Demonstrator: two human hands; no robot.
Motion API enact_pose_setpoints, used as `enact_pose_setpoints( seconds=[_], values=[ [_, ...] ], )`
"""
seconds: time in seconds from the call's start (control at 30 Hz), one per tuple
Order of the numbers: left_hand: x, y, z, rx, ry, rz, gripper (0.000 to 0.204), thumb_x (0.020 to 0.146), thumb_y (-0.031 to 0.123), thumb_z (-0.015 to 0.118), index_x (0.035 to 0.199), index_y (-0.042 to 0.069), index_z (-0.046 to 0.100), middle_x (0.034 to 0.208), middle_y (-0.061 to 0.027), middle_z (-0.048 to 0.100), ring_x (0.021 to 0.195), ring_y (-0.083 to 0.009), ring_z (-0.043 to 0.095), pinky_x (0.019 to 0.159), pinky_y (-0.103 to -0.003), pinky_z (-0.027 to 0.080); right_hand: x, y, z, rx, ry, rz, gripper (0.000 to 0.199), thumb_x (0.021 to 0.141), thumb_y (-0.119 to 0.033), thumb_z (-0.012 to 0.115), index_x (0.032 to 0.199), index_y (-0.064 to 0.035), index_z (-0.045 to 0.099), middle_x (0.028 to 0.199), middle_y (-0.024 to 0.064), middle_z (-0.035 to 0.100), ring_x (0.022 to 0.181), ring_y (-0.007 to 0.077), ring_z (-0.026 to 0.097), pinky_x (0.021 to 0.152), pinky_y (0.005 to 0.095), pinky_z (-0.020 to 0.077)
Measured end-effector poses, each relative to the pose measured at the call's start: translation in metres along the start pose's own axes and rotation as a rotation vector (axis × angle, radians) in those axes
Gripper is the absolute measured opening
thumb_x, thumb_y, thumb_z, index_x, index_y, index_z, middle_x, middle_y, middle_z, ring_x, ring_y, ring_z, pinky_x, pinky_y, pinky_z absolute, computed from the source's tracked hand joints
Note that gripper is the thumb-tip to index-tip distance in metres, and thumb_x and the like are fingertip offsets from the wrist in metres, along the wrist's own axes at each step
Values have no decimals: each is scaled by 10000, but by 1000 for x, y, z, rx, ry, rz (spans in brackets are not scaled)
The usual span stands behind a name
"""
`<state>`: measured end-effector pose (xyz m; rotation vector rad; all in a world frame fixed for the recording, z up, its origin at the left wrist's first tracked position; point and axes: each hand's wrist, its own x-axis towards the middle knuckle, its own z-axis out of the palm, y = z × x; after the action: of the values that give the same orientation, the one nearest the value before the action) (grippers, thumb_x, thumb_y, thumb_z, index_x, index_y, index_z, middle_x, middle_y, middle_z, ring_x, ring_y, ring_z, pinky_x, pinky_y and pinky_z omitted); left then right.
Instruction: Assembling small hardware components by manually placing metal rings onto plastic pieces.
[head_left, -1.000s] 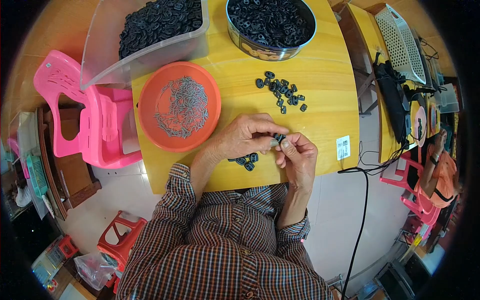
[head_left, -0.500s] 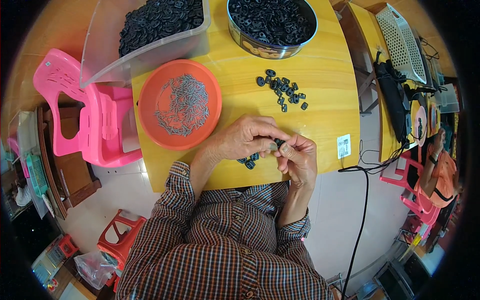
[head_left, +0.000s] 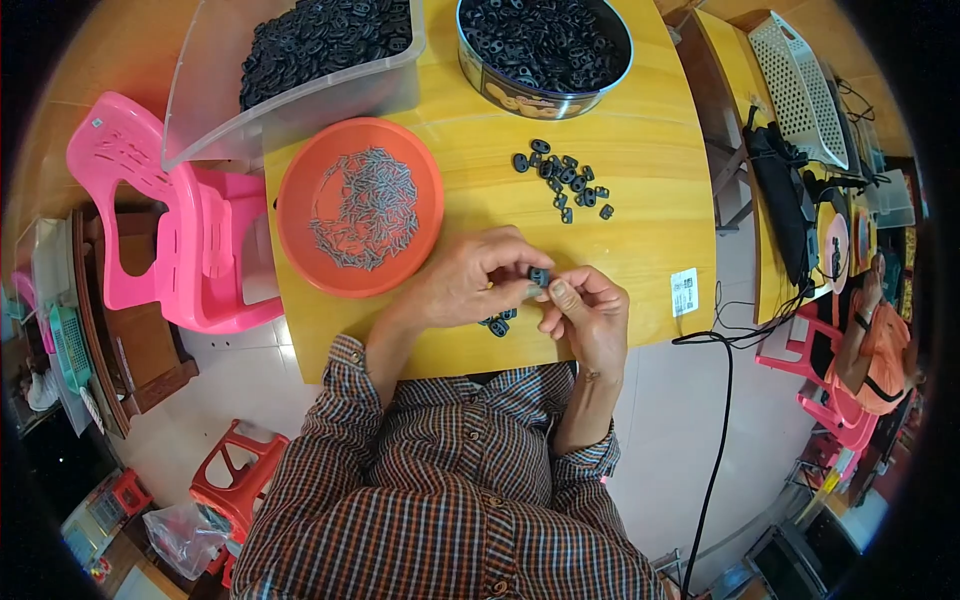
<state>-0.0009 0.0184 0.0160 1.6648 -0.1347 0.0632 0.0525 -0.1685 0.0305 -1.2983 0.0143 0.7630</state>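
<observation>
Head view: a round orange plastic dish (head_left: 300, 195) of small grey metal pins is seen at the left of the yellow wooden table (head_left: 640, 120). Right of it, the left hand (head_left: 462, 282) and right hand (head_left: 588, 315) are brought together, fingertips pinched narrowly on one small black oval plastic part (head_left: 540, 276). Loose black parts (head_left: 562, 183) are scattered beyond.

Small black part (head_left: 539, 276) mostly hidden between both hands' fingertips, clear bin (head_left: 200, 110) cut off at top edge
</observation>
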Motion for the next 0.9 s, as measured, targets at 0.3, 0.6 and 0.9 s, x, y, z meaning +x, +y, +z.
enact_pose_setpoints(
  seconds=[0.3, 0.6, 0.9],
  values=[
    [-27, 17, -9, 475, 187, -3, 257, 717, 6, 711, 958, 18, 621, 774, -60, 530, 614, -162, 564, 533, -271, 470, -52, -47, 67, -352, -481, -890, 252, 770, -24, 666, 1021, -21, 689, 731, 65, 610, 582, 147, 584, 474, 270, 463],
    [-18, 10, -5, 628, 222, -47, 230, 737, 42, 685, 950, 11, 603, 823, -105, 552, 685, -260, 610, 585, -352, 497, -57, -67, 116, 61, -537, -1154, 314, 733, 14, 653, 1035, -61, 701, 826, 115, 578, 540, 127, 545, 435, 213, 450],
    [-9, 8, 0, 734, 236, -70, 165, 796, 128, 625, 900, 10, 574, 862, -130, 518, 777, -323, 581, 616, -432, 472, -82, -66, 101, 39, -473, -617, 210, 710, -79, 769, 907, -30, 715, 748, 124, 680, 431, 168, 571, 360, 262, 413]
  ],
)
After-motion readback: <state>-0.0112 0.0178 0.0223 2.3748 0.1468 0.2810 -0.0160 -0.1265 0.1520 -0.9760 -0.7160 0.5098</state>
